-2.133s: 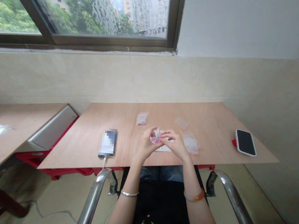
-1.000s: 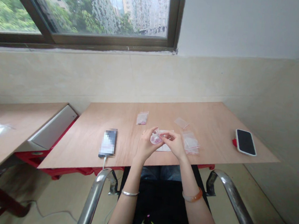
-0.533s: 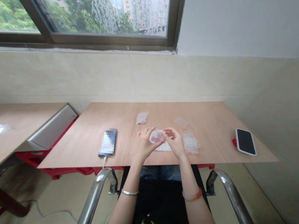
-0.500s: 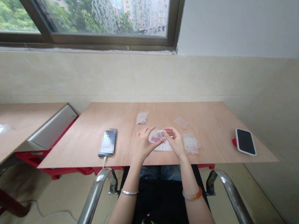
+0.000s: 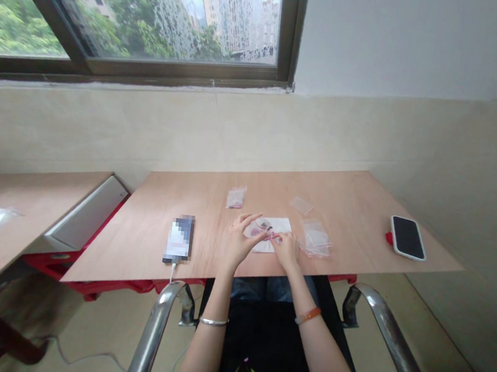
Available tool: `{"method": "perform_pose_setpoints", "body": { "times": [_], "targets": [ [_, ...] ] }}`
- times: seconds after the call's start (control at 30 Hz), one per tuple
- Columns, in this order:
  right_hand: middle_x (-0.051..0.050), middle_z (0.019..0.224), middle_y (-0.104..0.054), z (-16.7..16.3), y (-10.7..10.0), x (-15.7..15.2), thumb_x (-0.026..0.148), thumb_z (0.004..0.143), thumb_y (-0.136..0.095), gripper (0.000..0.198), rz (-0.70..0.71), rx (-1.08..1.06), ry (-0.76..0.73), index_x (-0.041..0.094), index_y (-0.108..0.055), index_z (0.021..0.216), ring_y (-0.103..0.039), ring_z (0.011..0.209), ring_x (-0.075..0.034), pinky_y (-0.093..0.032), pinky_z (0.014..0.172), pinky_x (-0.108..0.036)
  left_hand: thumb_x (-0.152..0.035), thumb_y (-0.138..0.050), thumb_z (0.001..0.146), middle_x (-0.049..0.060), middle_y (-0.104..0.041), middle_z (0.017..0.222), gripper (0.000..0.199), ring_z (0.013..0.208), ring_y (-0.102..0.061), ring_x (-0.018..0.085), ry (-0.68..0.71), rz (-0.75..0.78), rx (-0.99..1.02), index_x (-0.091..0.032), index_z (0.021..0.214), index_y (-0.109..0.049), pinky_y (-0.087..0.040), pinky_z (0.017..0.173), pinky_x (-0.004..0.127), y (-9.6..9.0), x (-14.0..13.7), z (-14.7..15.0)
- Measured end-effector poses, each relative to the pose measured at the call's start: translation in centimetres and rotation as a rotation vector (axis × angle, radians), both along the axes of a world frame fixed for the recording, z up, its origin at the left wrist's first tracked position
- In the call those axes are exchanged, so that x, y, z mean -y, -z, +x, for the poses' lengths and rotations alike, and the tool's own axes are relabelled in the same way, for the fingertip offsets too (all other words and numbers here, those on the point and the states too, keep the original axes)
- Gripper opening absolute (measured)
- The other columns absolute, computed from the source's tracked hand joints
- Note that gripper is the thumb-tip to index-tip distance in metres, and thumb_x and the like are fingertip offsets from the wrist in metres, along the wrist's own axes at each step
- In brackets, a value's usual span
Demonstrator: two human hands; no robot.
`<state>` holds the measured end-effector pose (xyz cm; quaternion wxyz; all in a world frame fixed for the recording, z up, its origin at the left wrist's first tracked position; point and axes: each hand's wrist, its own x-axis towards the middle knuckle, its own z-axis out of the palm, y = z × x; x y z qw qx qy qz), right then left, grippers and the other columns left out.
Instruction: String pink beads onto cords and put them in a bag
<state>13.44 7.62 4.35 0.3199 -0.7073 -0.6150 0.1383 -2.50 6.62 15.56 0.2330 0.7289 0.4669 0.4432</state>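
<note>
My left hand (image 5: 240, 239) is raised over a white sheet (image 5: 283, 224), its thumb and index finger spread into a curve around a thin reddish string. Small pink beads (image 5: 272, 235) on the string lie between my left thumb tip and my right fingers. My right hand (image 5: 285, 249) pinches the beaded string at the sheet's right side. Under the hands, more small pink and dark pieces show on the sheet, too small to make out. Clear plastic bags (image 5: 316, 238) lie just right of my right hand.
A small bag of beads (image 5: 236, 198) lies farther back, and a flat clear bag (image 5: 302, 205) behind the sheet. At left is a phone (image 5: 179, 239) with a cable; at right, another phone (image 5: 408, 238). Metal armrests (image 5: 151, 332) flank my arms.
My right hand has moved down and closer to my body, from the upper part of the sheet to its lower right. My left hand has barely moved.
</note>
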Motion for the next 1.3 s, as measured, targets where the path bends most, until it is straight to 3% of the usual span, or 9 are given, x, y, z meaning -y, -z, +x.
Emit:
{"method": "perform_pose_setpoints", "body": {
  "times": [0.2,0.3,0.53,0.63,0.73,0.83,0.97,1.13,1.3],
  "targets": [
    [-0.008,0.085,-0.062,0.1,0.8,-0.4,0.029,0.081,-0.058,0.017,0.079,-0.089,0.053,0.019,-0.071,0.085,-0.055,0.084,-0.020,-0.040,0.075,-0.029,-0.036,-0.072,0.073,0.006,-0.060,0.114,0.045,0.108,-0.055,0.021,0.047,-0.015,0.130,-0.027,0.115,-0.061,-0.042,0.094,0.036,0.6,-0.3,0.1],
    [-0.008,0.082,-0.062,0.4,0.1,-0.7,0.030,0.080,-0.057,0.019,0.160,-0.242,0.070,0.016,-0.070,0.081,-0.056,0.079,-0.020,-0.042,0.073,-0.030,-0.034,-0.073,0.072,0.008,-0.061,0.116,0.046,0.108,-0.055,0.021,0.038,-0.071,0.168,-0.025,0.115,-0.061,-0.041,0.093,0.036,1.0,-0.4,0.0],
    [-0.005,0.077,-0.062,0.6,-6.7,-0.3,0.037,0.078,-0.061,0.024,0.411,-0.561,0.017,0.015,-0.070,0.081,-0.055,0.071,-0.016,-0.042,0.065,-0.028,-0.035,-0.077,0.066,0.010,-0.063,0.114,0.050,0.103,-0.058,0.023,0.055,-0.207,0.231,-0.021,0.111,-0.064,-0.043,0.091,0.037,2.3,-0.9,0.1],
    [-0.005,0.080,-0.062,-0.2,-9.2,0.7,0.038,0.079,-0.061,0.023,0.388,-0.592,-0.096,0.018,-0.070,0.082,-0.056,0.073,-0.015,-0.040,0.061,-0.025,-0.037,-0.075,0.068,0.010,-0.064,0.111,0.048,0.102,-0.059,0.023,0.091,-0.216,0.255,-0.020,0.111,-0.064,-0.043,0.091,0.037,2.9,-1.1,0.3],
    [-0.004,0.080,-0.062,-1.0,-10.0,1.4,0.040,0.079,-0.061,0.023,0.335,-0.585,-0.187,0.018,-0.070,0.084,-0.055,0.072,-0.015,-0.040,0.060,-0.025,-0.036,-0.073,0.071,0.010,-0.064,0.112,0.046,0.104,-0.059,0.023,0.130,-0.217,0.286,-0.020,0.113,-0.063,-0.044,0.091,0.037,3.1,-1.1,0.3],
    [-0.005,0.082,-0.062,-0.9,-9.4,1.2,0.040,0.083,-0.056,0.026,0.320,-0.610,-0.177,0.017,-0.069,0.087,-0.056,0.071,-0.015,-0.041,0.060,-0.025,-0.035,-0.073,0.071,0.010,-0.065,0.112,0.045,0.104,-0.059,0.023,0.124,-0.224,0.295,-0.020,0.113,-0.063,-0.044,0.092,0.037,3.0,-1.2,0.1],
    [-0.006,0.081,-0.063,0.2,-7.0,-0.2,0.034,0.083,-0.053,0.024,0.325,-0.569,-0.044,0.015,-0.068,0.087,-0.056,0.069,-0.015,-0.044,0.063,-0.027,-0.033,-0.073,0.071,0.011,-0.064,0.114,0.046,0.104,-0.060,0.023,0.077,-0.259,0.327,-0.020,0.114,-0.063,-0.045,0.091,0.037,2.9,-1.3,-0.1],
    [-0.010,0.086,-0.064,0.9,-2.4,-1.5,0.022,0.078,-0.056,0.020,0.125,-0.358,-0.023,0.013,-0.068,0.091,-0.059,0.076,-0.018,-0.046,0.073,-0.029,-0.033,-0.074,0.070,0.010,-0.065,0.108,0.050,0.101,-0.062,0.023,0.012,-0.276,0.426,-0.017,0.115,-0.060,-0.048,0.088,0.037,3.0,-1.4,0.1],
    [-0.012,0.096,-0.062,0.2,0.6,-1.3,0.019,0.081,-0.053,0.026,0.037,-0.081,0.013,0.014,-0.068,0.103,-0.057,0.092,-0.022,-0.042,0.082,-0.030,-0.029,-0.076,0.068,0.010,-0.065,0.105,0.051,0.096,-0.064,0.021,0.075,-0.288,0.630,-0.018,0.111,-0.052,-0.052,0.082,0.036,2.7,-1.3,0.2]
  ]
}}
